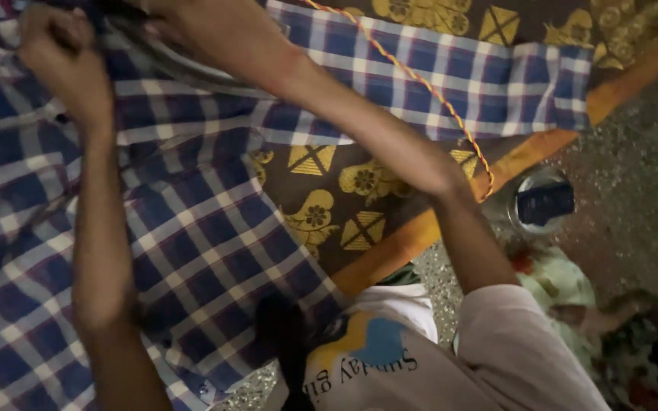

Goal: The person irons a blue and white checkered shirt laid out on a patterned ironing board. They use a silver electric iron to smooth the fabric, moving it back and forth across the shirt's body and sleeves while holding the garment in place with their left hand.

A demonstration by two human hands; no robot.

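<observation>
A blue and white checked shirt (192, 228) lies spread over a brown cloth with yellow motifs and an orange border (344, 198). My left hand (59, 53) is a fist at the top left, bunching the shirt's fabric. My right hand (192, 27) reaches across to the top edge, partly cut off, and sits on a grey curved metal body that looks like an iron (192, 74) pressed on the shirt. A braided orange cord (420, 84) runs from the top down across a sleeve (451, 76) to the cloth's border.
A steel tumbler (542, 202) stands on the speckled floor (634, 152) just past the orange border. A floral cloth (573, 297) lies at the lower right. My own pale printed top (390, 358) fills the bottom middle.
</observation>
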